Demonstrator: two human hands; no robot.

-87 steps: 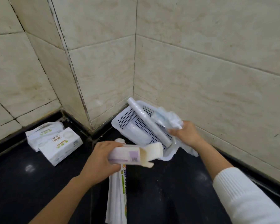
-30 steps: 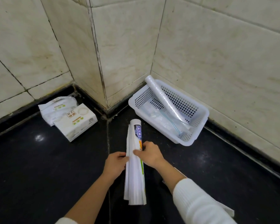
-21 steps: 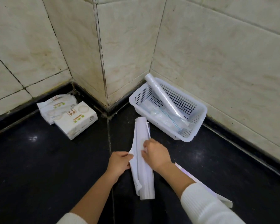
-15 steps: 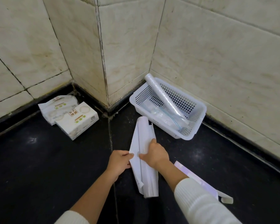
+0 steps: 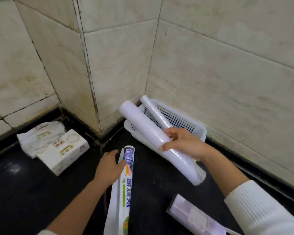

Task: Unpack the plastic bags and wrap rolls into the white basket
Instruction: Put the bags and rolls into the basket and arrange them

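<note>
My right hand (image 5: 183, 145) grips a thick white wrap roll (image 5: 143, 128) around its middle and holds it tilted above the near side of the white basket (image 5: 192, 126). A thinner clear roll (image 5: 157, 116) leans inside the basket against its far corner. My left hand (image 5: 109, 167) holds the top of a long printed paper wrapper (image 5: 124, 190) that lies on the black floor. The wrapper looks flat.
Two white tissue packs (image 5: 58, 146) lie on the black floor at the left by the tiled pillar. A pale purple carton (image 5: 195, 217) lies on the floor at the bottom right. Tiled walls enclose the corner behind the basket.
The roll has come out of the printed wrapper. My right hand has lifted it up and right toward the basket, while my left hand stays on the wrapper.
</note>
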